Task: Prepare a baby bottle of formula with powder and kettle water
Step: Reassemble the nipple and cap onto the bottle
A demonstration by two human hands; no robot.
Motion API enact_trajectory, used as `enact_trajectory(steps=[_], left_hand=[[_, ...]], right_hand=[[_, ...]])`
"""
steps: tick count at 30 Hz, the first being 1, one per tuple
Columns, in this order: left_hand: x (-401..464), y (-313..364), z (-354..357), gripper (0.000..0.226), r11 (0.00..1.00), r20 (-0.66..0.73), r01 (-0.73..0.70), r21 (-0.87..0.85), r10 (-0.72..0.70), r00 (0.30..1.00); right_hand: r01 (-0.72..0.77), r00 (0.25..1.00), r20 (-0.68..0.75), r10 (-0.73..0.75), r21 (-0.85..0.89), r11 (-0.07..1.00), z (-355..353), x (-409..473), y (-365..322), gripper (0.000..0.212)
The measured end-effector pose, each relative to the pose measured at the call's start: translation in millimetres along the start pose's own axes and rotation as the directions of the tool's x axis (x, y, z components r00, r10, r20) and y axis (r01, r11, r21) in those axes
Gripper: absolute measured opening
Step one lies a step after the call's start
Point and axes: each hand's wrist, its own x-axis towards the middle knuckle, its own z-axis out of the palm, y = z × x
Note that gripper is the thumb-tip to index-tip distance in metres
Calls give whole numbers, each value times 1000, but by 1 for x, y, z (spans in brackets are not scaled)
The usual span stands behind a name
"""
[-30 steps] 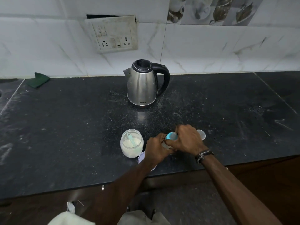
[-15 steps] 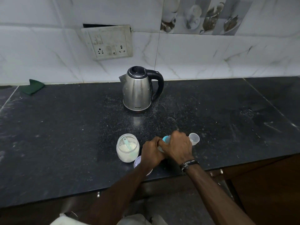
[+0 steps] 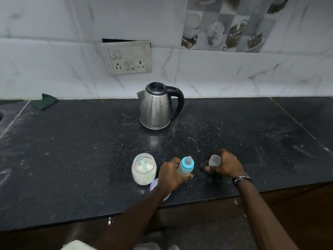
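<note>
A small baby bottle (image 3: 185, 166) with a blue collar and clear teat stands near the counter's front edge, and my left hand (image 3: 171, 175) grips its body. My right hand (image 3: 225, 165) is a little to the right, its fingers around the bottle's clear cap (image 3: 214, 160). An open glass jar of white powder (image 3: 143, 168) with a pale blue scoop in it stands left of the bottle. The jar's lid (image 3: 154, 184) lies at the edge, partly hidden under my left wrist. A steel kettle (image 3: 156, 107) with a black handle stands further back, in the middle.
The black stone counter (image 3: 72, 150) carries scattered powder around the kettle. A green cloth (image 3: 45, 101) lies at the back left by the tiled wall. A socket panel (image 3: 128, 57) is on the wall above the kettle. The counter's front edge is just below my hands.
My right hand has left the bottle top and moved right onto the clear cap. The blue collar and teat now show. My left hand still holds the bottle.
</note>
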Motion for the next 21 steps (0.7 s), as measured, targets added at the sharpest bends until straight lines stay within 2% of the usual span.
enact_trajectory(steps=[3, 7, 13, 15, 18, 21], left_hand=[[0, -1, 0, 66, 1000, 6, 5, 4, -5, 1000], [1, -3, 1, 63, 1000, 15, -2, 5, 2, 1000], [0, -3, 0, 60, 1000, 6, -18, 13, 18, 1000], [0, -2, 0, 65, 1000, 8, -18, 5, 18, 1000], [0, -2, 0, 72, 1000, 11, -18, 1, 18, 1000], [0, -1, -1, 69, 1000, 9, -26, 14, 26, 1000]], right_hand=[[-22, 1000, -15, 22, -18, 1000, 17, 0, 2, 75], [-17, 993, -119, 23, 54, 998, 30, -2, 0, 60], [123, 986, -145, -86, 267, 956, 14, -17, -12, 42], [189, 979, -128, -158, 291, 938, 1, -21, -20, 48], [300, 951, -144, -272, 226, 927, -20, -25, -34, 70], [353, 932, -157, -326, 198, 915, -40, -32, -50, 82]])
